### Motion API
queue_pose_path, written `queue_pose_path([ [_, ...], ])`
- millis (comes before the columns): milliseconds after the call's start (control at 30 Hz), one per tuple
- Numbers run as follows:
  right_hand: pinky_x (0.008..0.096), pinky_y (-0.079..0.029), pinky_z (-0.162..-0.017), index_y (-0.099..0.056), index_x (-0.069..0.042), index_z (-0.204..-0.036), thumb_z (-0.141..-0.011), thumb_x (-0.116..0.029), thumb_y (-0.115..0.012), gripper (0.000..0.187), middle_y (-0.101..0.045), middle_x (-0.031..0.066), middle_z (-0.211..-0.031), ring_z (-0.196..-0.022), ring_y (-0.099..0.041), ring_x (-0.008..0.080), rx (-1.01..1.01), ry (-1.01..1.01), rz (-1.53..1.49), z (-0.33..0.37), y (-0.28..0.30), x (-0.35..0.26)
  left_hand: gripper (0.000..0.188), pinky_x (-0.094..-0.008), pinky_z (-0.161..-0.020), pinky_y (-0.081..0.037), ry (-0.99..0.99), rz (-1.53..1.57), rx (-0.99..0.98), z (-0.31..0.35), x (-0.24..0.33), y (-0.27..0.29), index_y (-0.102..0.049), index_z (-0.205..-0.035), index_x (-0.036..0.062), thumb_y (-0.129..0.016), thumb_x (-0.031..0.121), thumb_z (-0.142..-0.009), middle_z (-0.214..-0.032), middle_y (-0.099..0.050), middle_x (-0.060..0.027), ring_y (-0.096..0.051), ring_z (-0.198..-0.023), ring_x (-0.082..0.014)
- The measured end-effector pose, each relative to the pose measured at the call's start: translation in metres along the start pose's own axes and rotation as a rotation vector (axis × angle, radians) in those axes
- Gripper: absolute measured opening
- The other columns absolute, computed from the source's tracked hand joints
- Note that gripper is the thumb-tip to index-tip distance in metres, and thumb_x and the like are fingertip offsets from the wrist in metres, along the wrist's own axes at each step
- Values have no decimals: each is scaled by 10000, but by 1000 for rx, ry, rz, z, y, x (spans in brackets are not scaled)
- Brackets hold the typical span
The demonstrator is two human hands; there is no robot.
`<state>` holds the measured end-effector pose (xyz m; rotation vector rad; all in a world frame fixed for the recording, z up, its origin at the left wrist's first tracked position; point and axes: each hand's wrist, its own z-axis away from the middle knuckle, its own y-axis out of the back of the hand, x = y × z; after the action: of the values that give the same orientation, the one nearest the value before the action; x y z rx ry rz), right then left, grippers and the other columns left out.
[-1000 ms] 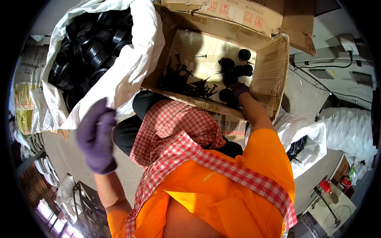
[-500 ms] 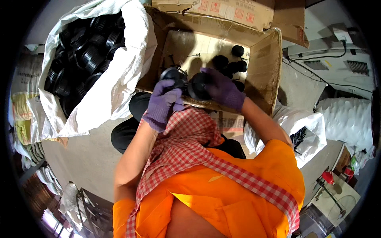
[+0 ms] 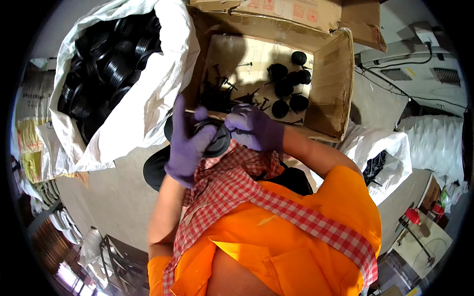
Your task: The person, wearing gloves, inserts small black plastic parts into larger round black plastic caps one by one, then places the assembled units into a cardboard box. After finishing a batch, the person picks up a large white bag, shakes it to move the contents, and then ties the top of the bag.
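Observation:
My left hand (image 3: 190, 143), in a purple knitted glove, grips a black ribbed round plastic cap (image 3: 220, 143) with the thumb across its face and the fingers raised behind. Touching or almost touching the cap's right side is my right hand (image 3: 254, 127), gloved alike. Its fingers are curled closed; a bit of something dark shows at them, too small to name. Both hands are at the near edge of an open cardboard box (image 3: 328, 81). Inside it lie loose black pins (image 3: 222, 91) at the left and several black round caps with stems (image 3: 283, 88) at the right.
A white woven sack (image 3: 168, 64) full of black ribbed caps (image 3: 116, 69) stands at the left of the box. Another white bag (image 3: 390, 148) with black pieces sits at the right. My lap, under a red checked apron (image 3: 222, 172), lies just below the hands.
Both hands have drawn back from over the box toward my lap. My right hand has left the round part it was on and is now closed beside the cap in my left hand.

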<state>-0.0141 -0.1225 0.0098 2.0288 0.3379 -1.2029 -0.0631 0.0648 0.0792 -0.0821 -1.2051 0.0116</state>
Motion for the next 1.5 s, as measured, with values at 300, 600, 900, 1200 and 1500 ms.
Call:
queue_pose_path([
  [300, 356, -425, -677, -632, -46, -812, -740, -284, -573, 255, -586, 86, -620, -652, -571, 222, -701, -302, -37, -18, 27, -36, 314, -302, -772, -468, -371, -806, -425, -4, 22, 12, -582, -1029, 24, -598, -18, -719, -952, -618, -94, -598, -864, -198],
  [600, 327, -415, -791, -518, -22, -804, -896, -134, -449, 162, -545, 67, -732, -780, -533, 199, 292, -15, -1442, -52, 12, -37, 415, -309, -790, -468, -493, -324, -104, 7, -14, 14, -460, -1139, -28, -614, -16, -755, -1050, -537, -99, -562, -891, -202],
  [900, 360, -443, -829, -617, -116, -1003, -732, -59, -517, 294, -601, 100, -990, -918, -564, 277, 139, -297, 500, -32, -4, 89, 494, -336, -768, -448, -581, -941, 31, 2, 21, -22, -558, -1079, 40, -572, -43, -592, -976, -555, -149, -551, -852, -273],
  [1200, 388, -422, -892, -570, -122, -1105, -775, -270, -529, 364, -575, 166, -1095, -1038, -530, 333, -192, -930, 619, 57, 12, 327, 641, -437, -1022, -289, -793, -1532, 922, 9, 142, 75, -412, -1289, 85, -704, 160, -724, -1302, -386, -177, -304, -1258, -310],
  [1500, 341, -415, -886, -572, -80, -1094, -768, -315, -577, 401, -603, 150, -1058, -1034, -544, 294, 390, -989, 149, 54, -12, 262, 380, -363, -823, -448, -409, -651, -481, -1, 55, 3, -536, -1095, -43, -647, 93, -757, -1059, -573, -213, -566, -971, -345],
])
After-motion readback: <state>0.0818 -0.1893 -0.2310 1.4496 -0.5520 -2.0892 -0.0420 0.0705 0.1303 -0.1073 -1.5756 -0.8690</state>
